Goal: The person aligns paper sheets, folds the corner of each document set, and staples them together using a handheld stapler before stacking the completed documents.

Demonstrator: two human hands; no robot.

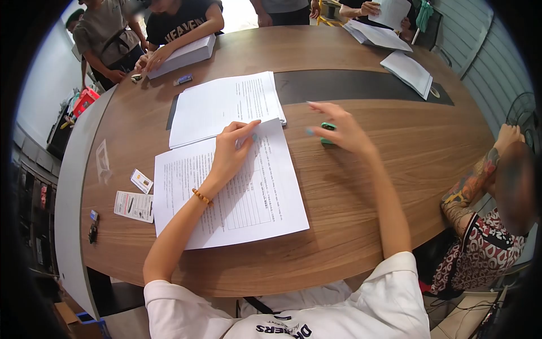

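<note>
Printed sheets (257,195) | stack (220,110) beyond | cards (134,205) beside | green object (327,140) by right hand (344,131)

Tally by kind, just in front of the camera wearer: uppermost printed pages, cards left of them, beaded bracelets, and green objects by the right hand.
Printed pages: 2 (far page, near page)
Cards: 2 (smaller card, larger card)
Beaded bracelet: 1
Green object: 1
Total: 6

Wood-grain table (361,192) below right hand (345,134); grey ribbed wall (495,63) far to its right. Pale wall (44,107) well left of left hand (232,148); dim, apparently shelving (35,217), nearby.
</note>
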